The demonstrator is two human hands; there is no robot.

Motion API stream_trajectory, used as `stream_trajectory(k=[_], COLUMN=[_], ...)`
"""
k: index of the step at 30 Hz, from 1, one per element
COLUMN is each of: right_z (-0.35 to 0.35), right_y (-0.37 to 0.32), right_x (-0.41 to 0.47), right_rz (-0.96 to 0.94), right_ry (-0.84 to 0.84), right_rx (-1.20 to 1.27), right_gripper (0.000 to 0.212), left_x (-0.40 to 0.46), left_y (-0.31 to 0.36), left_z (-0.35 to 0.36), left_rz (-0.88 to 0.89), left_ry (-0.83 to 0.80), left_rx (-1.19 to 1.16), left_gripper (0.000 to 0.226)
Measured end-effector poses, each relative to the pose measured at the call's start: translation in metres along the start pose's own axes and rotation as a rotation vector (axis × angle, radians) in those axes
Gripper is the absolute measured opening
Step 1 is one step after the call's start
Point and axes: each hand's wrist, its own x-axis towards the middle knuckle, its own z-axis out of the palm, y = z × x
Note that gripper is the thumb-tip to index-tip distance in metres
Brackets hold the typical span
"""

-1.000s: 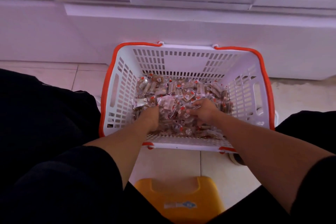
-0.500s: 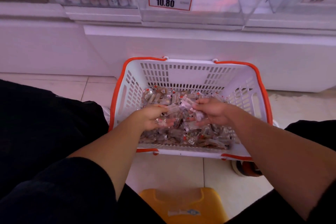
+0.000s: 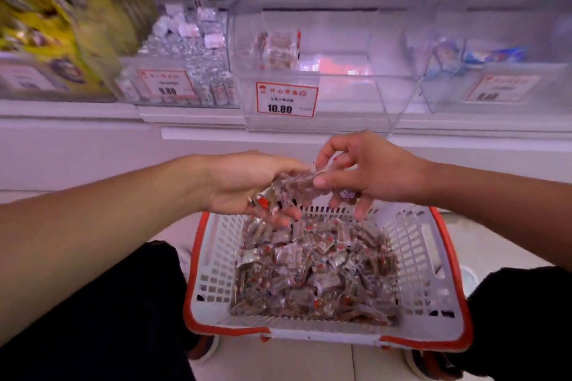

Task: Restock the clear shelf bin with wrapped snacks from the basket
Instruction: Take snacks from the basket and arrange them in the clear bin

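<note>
A white basket point(image 3: 433, 257) with an orange rim sits on the floor and holds several wrapped snacks point(image 3: 315, 275) in clear wrappers with red marks. Above its far edge, my left hand point(image 3: 244, 185) and my right hand point(image 3: 368, 173) together grip a bunch of wrapped snacks point(image 3: 294, 189). The clear shelf bin point(image 3: 325, 102), with a 10.80 price tag point(image 3: 286, 99) on its front, stands just above and behind the hands. A few snacks point(image 3: 278, 49) lie at its back left.
A clear bin point(image 3: 185, 71) of small silvery packets stands to the left, with yellow bags point(image 3: 62, 25) further left. Another clear bin point(image 3: 489, 71) with blue packets is on the right. My dark-clothed knees point(image 3: 130, 303) flank the basket.
Both hands have lifted out of the basket with a bunch of snacks and risen toward the shelf bin. The view has tilted up, showing the shelf.
</note>
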Motion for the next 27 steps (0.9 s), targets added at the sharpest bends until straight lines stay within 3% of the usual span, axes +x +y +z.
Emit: stream_trajectory(k=[5,9,14,17,20,23,27], right_z=[-0.007,-0.033,-0.033,-0.026,-0.013,0.002,0.009], right_y=[-0.023,-0.025,-0.017,-0.017,-0.015,-0.011,-0.007], right_x=[-0.014,-0.021,-0.026,-0.023,-0.015,-0.008,-0.005], right_rz=[-0.057,0.012,0.039,-0.025,-0.022,0.013,-0.018], right_ry=[0.122,0.074,0.143,0.266,0.375,0.466,0.499], right_rx=[0.078,0.188,0.162,0.139,0.297,0.501,0.488], right_gripper=[0.042,0.044,0.023,0.026,0.034,0.024,0.008], left_x=[-0.014,-0.003,0.009,0.014,0.018,0.019,0.016], left_y=[0.013,0.017,0.006,0.003,0.000,0.000,0.005], left_z=[0.008,0.003,0.002,0.007,0.015,0.021,0.021], left_rz=[0.084,0.123,0.108,0.092,0.099,0.102,0.154], left_ry=[-0.087,-0.053,-0.003,0.004,-0.032,-0.085,-0.203], left_rx=[-0.222,-0.296,-0.300,-0.295,-0.404,-0.507,-0.521], left_gripper=[0.037,0.039,0.023,0.027,0.029,0.033,0.046])
